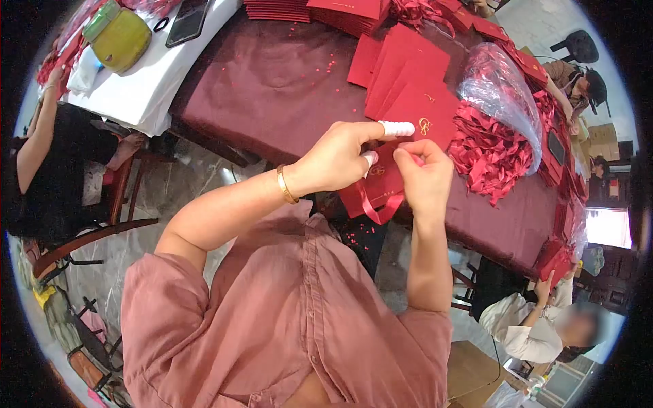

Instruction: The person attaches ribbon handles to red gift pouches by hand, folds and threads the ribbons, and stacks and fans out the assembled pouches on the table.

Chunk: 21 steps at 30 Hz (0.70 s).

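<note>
A small red paper bag [389, 178] with gold print is in front of me, at the table's near edge. My left hand [337, 155] has its fingers curled at the bag's left and upper side, gripping it, with the thumb over its edge. White ribbed covers wrap the index finger and thumb of that hand. My right hand [427, 175] is closed in a pinch at the bag's right side; the fingertips hide most of what they hold. A red ribbon [378, 209] loops below the bag and runs up toward the right fingers.
Flat red bags [408, 71] lie fanned beyond my hands. A plastic sack [500, 81] spills red ribbons [486, 153] on the right. At the left, a white-covered table [139, 98] bears a green-yellow jar [117, 37] and a phone [188, 22]. Several people work around the tables.
</note>
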Each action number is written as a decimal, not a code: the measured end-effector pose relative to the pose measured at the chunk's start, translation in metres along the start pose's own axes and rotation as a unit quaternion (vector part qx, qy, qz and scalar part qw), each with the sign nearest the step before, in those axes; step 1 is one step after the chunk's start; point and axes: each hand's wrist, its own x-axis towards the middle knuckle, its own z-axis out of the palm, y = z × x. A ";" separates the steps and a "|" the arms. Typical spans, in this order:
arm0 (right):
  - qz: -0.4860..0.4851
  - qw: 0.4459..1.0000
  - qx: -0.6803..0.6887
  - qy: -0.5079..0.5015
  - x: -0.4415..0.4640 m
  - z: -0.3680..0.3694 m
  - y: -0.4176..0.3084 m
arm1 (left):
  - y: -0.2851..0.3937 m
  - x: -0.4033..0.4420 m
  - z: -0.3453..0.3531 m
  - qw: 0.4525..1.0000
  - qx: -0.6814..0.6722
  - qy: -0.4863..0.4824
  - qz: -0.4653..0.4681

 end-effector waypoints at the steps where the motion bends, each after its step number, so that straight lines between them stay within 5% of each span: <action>1: -0.122 0.989 -0.070 0.039 -0.003 0.003 0.000 | -0.002 0.000 0.001 1.000 0.020 0.008 0.020; 3: -0.286 0.935 -0.187 0.097 -0.006 0.007 0.000 | -0.009 -0.001 0.003 0.999 0.021 0.017 0.047; 7: -0.305 0.916 -0.239 0.103 -0.005 0.007 0.000 | -0.004 -0.002 0.004 0.999 0.002 0.016 0.032; 9: -0.078 0.994 -0.080 0.018 -0.001 0.004 -0.002 | -0.004 -0.003 0.005 1.000 0.002 0.014 0.012; 16: -0.216 0.967 -0.134 0.016 0.001 0.009 0.004 | -0.001 -0.007 0.005 0.998 0.063 0.009 0.004; 21: -0.102 0.993 -0.050 -0.024 0.007 0.003 -0.002 | -0.008 -0.009 0.003 1.000 -0.016 0.010 0.024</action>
